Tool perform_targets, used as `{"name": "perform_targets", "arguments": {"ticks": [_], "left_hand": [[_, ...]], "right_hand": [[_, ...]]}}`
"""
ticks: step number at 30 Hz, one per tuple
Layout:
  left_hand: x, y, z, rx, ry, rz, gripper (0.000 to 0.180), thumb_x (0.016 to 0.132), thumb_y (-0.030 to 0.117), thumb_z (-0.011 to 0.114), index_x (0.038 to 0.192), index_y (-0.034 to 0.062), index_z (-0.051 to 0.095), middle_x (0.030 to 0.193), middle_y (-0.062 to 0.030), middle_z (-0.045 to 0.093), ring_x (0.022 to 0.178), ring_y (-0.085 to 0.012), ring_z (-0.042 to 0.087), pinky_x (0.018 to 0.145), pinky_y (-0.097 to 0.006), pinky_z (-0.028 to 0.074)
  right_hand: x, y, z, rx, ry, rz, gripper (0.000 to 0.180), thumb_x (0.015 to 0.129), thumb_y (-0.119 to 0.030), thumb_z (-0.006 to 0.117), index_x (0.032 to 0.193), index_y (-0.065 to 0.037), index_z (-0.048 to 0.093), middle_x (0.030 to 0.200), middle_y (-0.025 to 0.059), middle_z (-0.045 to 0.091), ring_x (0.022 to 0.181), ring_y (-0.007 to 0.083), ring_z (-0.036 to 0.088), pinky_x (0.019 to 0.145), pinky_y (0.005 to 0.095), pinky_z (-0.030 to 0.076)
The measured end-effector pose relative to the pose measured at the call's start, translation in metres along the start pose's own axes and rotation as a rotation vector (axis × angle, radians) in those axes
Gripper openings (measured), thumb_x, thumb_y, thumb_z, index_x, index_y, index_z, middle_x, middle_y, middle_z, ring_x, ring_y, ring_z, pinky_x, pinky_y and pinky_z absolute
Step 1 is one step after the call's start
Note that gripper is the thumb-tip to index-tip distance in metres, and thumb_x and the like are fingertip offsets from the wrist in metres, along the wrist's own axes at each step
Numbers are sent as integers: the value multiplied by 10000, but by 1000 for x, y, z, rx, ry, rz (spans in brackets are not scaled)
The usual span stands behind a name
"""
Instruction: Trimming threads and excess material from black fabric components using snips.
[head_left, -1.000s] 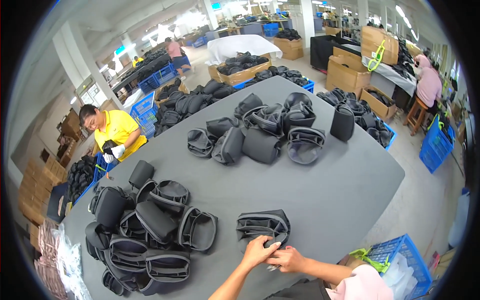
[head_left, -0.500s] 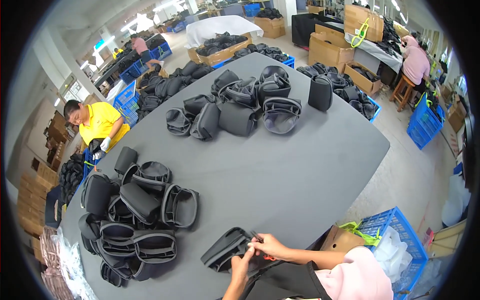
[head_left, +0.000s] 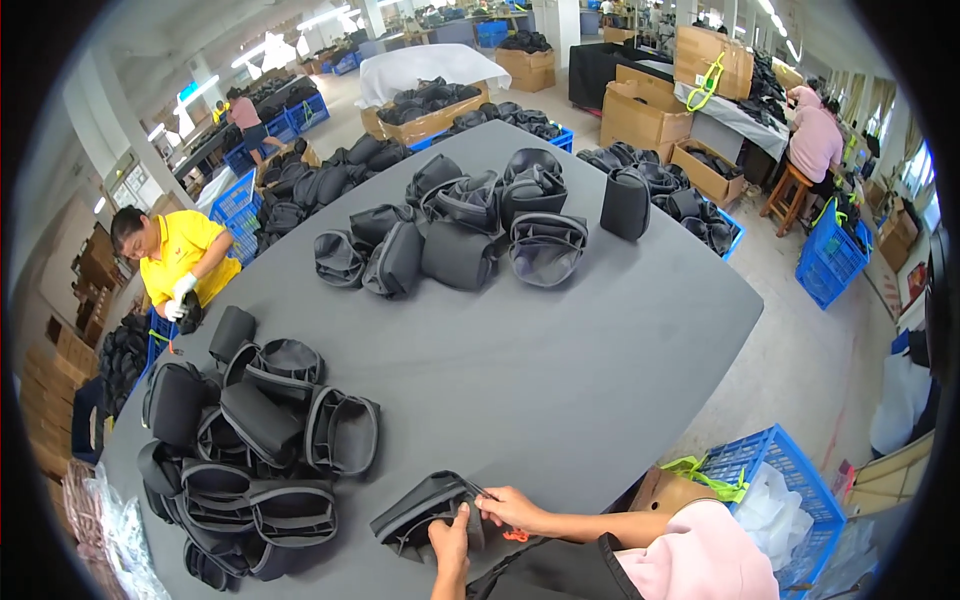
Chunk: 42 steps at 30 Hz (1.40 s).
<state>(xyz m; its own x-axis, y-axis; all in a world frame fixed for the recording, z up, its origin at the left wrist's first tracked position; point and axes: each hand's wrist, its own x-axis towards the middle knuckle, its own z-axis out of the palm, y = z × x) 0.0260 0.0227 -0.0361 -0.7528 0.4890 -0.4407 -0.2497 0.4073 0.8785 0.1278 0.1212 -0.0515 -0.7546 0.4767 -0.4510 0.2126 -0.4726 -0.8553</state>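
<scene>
A black pouch [head_left: 425, 515] with an unzipped, grey-edged opening lies tilted on the grey table at the near edge, in front of me. My left hand [head_left: 448, 540] is closed on its near rim, thumb up and fingers partly inside the opening. My right hand [head_left: 510, 508] is closed at the pouch's right end around a slim dark tool [head_left: 484, 492], whose exact kind is too small to make out. Something small and orange [head_left: 516, 536] shows just below the right hand. The pouch's underside is hidden.
A heap of black pouches [head_left: 262, 425] lies to the left, another group [head_left: 458, 255] farther back. Blue crates [head_left: 785, 450] stand at the lower right and around the grey table [head_left: 560, 390]. A co-worker in yellow [head_left: 185, 250] handles a black item at the left edge.
The whole view has shifted, so the table things sit further left and slightly lower. My right hand has turned, its tool now lower against the pouch's rim. The co-worker's hands have moved.
</scene>
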Motion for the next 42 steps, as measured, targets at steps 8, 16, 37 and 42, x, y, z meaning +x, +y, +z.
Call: {"name": "perform_targets", "arguments": {"ticks": [8, 16, 37, 42], "left_hand": [[-4, 40, -11, -290, -69, -62, 319, 800, 139, 633, 1016, -90, 581, 978, -112, 614, 864, -163, 583, 776, -296, 461], [4, 33, -16, -200, -130, -148, 283, 808, 244, 657, 765, -34, 625, 714, -2, 582, 625, -61, 477, 555, -238, 393], [0, 8, -7, -175, -90, -142, 317, 786, 248, 685, 679, -35, 592, 590, 5, 530, 542, -59, 413, 472, -255, 338], [0, -1, -5, -65, -72, -128, 336, 776, 259, 693, 684, -48, 588, 577, -23, 537, 536, -77, 429, 480, -266, 361]], "right_hand": [[-3, -39, 15, -273, 144, -419, 251, 885, -217, 541, 779, 10, 551, 625, 48, 537, 584, 122, 475, 558, 286, 403], [-22, -68, 4, -383, 130, -433, 96, 848, -98, 600, 836, -2, 596, 671, 44, 569, 575, 87, 485, 522, 239, 407], [-21, -67, -9, -1116, 155, -726, 262, 686, -49, 691, 937, -66, 621, 775, 51, 547, 603, 212, 539, 557, 300, 428], [-23, -70, -8, -1321, 125, -792, 263, 674, -43, 688, 926, -79, 624, 756, 40, 540, 590, 216, 525, 537, 319, 414]]}}
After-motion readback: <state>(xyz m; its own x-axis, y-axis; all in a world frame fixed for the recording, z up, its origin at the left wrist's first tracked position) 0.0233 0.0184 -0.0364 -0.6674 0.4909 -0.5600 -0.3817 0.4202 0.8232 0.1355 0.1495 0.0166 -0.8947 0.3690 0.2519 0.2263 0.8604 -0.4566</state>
